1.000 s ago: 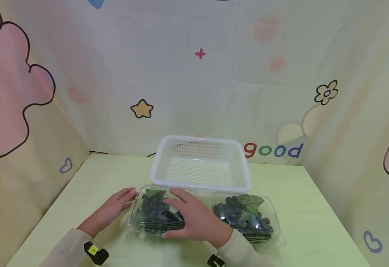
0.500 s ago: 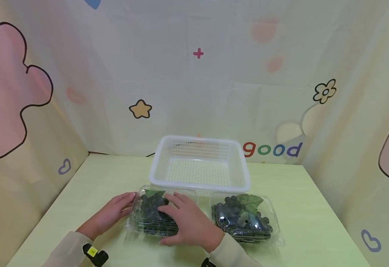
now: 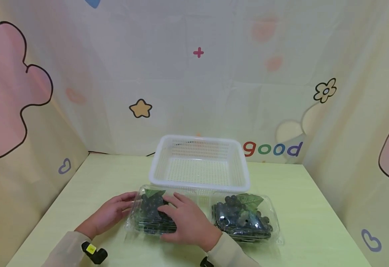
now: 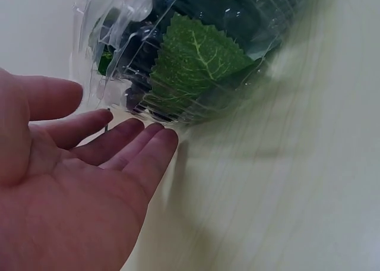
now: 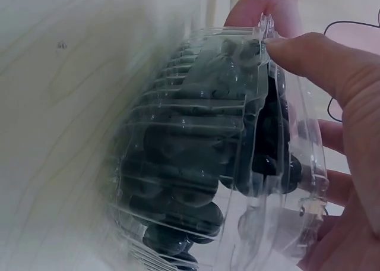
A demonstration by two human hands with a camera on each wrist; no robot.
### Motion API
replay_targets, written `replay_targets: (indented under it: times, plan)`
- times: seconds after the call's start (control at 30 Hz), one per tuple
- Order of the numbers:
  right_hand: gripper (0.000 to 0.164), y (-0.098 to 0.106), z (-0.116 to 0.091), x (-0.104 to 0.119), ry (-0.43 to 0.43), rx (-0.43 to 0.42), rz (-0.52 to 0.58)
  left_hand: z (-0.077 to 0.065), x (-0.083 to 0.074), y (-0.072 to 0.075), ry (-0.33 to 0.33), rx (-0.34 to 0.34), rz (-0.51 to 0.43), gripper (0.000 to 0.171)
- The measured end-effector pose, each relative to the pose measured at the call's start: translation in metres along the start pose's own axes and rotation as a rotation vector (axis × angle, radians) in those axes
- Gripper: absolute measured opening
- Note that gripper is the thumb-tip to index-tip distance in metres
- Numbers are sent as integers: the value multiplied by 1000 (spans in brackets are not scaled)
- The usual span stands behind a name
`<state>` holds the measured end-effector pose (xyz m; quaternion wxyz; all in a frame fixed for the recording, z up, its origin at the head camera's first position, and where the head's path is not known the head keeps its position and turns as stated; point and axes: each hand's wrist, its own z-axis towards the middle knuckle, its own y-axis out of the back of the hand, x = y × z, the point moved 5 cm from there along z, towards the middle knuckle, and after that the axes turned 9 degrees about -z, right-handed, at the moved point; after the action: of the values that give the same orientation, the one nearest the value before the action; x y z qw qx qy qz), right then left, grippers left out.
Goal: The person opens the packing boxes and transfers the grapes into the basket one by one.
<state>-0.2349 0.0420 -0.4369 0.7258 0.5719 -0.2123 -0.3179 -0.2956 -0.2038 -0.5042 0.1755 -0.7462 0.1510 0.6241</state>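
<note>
1. We see the left box (image 3: 137,215) of grapes (image 3: 152,212) on the surface (image 3: 314,222), just in front of the white basket (image 3: 199,186), with the right box (image 3: 270,209) near it, out of hand
2. The right hand (image 3: 191,222) spans the left box, fingers bent over the lid (image 5: 297,104) and thumb (image 5: 309,52) against its front, a grasp as we read it
3. The left hand (image 3: 111,211) lies at the same box's left end, fingers straight and released; whether the tips touch, we cannot tell
4. We judge the step in hand to be securing this box, lid on
5. The next move, in our view, calls for the left fingers to brace it firmly
</note>
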Motion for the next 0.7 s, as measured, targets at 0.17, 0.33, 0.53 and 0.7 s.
replay_targets:
  times: [0.17, 0.33, 0.53, 0.7]
  plan:
    - [68, 2, 2, 2, 9, -44, -44, -1, 1, 1, -14, 18, -31, 58]
    - [68, 1, 4, 3, 5, -60, -78, 0, 5, 3, -16, 30, -45, 61]
    - [67, 1, 5, 5, -11, -60, -91, -2, 7, 5, -21, 59, -47, 61]
    - [68, 2, 7, 6, -25, -91, -99, -2, 5, 6, -29, 90, -61, 59]
